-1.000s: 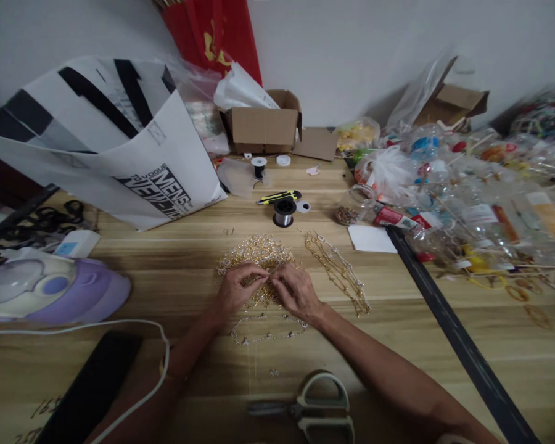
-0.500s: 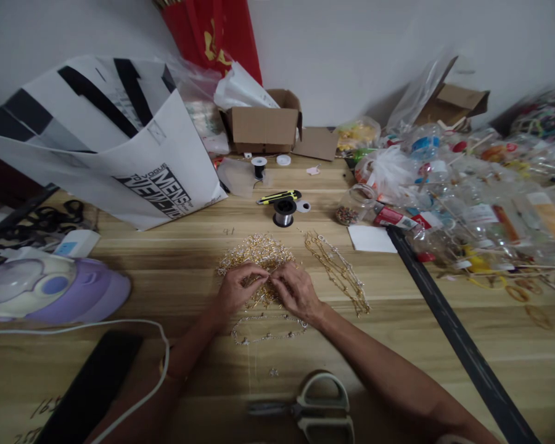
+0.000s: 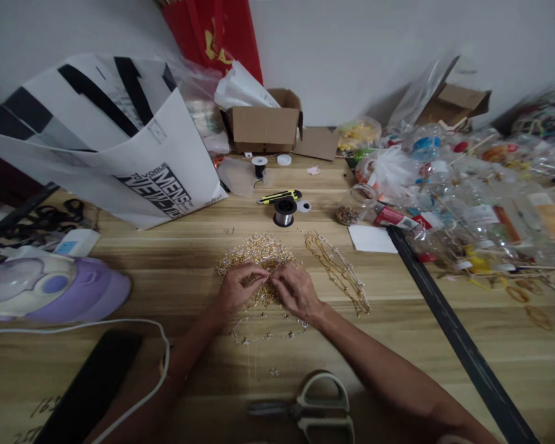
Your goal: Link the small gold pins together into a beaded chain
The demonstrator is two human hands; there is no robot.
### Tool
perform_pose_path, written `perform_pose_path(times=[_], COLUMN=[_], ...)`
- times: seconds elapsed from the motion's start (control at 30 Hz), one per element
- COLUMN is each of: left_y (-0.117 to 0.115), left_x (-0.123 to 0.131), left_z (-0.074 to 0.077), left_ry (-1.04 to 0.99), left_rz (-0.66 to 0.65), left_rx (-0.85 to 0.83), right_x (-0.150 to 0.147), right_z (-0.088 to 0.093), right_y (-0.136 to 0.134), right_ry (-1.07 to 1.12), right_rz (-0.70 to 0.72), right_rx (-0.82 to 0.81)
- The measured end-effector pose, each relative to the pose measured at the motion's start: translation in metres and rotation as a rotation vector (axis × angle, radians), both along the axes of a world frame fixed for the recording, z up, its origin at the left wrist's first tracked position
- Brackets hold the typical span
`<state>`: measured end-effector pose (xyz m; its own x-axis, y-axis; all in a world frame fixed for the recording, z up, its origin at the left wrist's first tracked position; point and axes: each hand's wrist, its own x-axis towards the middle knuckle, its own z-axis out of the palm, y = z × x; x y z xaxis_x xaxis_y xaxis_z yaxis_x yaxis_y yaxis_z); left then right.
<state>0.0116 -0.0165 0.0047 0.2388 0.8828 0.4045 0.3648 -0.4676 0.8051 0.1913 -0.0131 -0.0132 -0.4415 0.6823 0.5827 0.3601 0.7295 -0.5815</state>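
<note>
Over a heap of gold and silver beaded chains, my left hand and my right hand meet fingertip to fingertip. Thumb and forefinger are pinched on both; whatever lies between them is too small to make out. Just below the hands, a silver chain with small charms is laid out in a loop. Several gold and silver chains lie stretched out right of my right hand. Nearer me are a tiny silvery piece and scissors with pale handles.
Behind the heap stand a wire spool and a yellow-black utility knife. A purple device, white cable and black phone-like slab are at left. Plastic bottles crowd the right, beyond a dark strip.
</note>
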Motion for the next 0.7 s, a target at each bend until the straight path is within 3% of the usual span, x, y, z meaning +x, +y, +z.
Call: perform_pose_path(times=[0.7], left_y=[-0.0003], left_x=[0.0003], left_z=[-0.0012], left_ry=[0.003], left_rz=[0.005], left_rx=[-0.001], right_x=[-0.0002], right_z=[0.0027], right_y=[-0.0006], right_ry=[0.007], right_rz=[0.000], right_rx=[-0.003])
